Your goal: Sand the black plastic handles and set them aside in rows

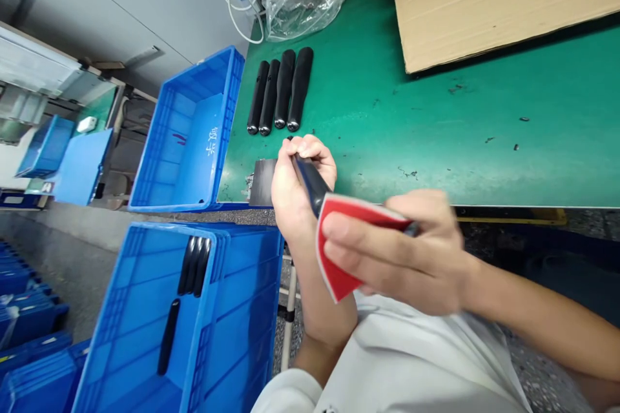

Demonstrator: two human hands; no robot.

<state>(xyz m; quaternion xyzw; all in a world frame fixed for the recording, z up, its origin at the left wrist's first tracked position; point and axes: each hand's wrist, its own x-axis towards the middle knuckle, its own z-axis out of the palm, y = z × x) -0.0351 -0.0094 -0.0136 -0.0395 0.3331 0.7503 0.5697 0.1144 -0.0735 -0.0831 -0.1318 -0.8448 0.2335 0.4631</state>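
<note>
My left hand (pixel 304 184) is closed around one end of a black handle-like part (pixel 312 186), held at the table's near edge. In my right hand (pixel 416 251) is a red pad with a pale rim (pixel 343 277), folded over the other end of that part. The fingers press along the pad and are slightly blurred. A dark tip of the part shows beyond the pad, by the right thumb. Farther back on the green table (pixel 436 129) lie several similar black handles (pixel 278 90) side by side.
An empty-looking blue crate (pixel 194 142) adjoins the table's left end. Below it, another blue crate (pixel 140 329) holds several black handles. A dark flat block (pixel 263 182) sits at the table edge. Cardboard (pixel 504 0) and a clear plastic bag (pixel 310 0) lie at the back.
</note>
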